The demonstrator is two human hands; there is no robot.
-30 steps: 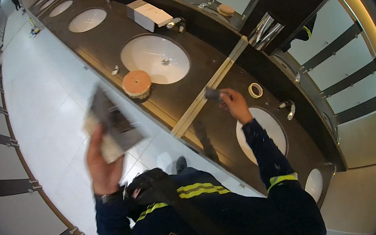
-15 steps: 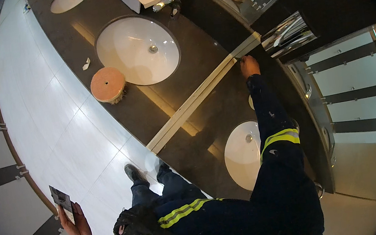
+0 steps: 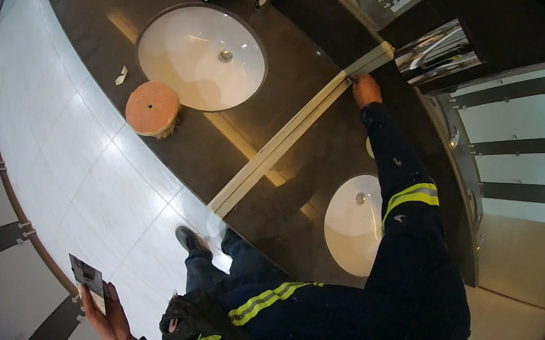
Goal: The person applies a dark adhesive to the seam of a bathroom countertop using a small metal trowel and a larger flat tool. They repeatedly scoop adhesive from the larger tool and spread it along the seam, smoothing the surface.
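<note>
Round brush (image 3: 151,107) beside sink (image 3: 199,59), pale strip (image 3: 279,144) across counter (image 3: 198,155)

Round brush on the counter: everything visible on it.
The round brush has a flat, smooth orange-pink disc on top with a small dark hole at its centre; the disc's material is unclear. Pale tan, fibrous-looking bristles show below its lower-right edge. It sits disc up, bristles down, on the dark countertop near the front edge, beside the large oval sink; contact with the rim is hard to tell. Neither the left hand nor the right hand touches it.
</note>
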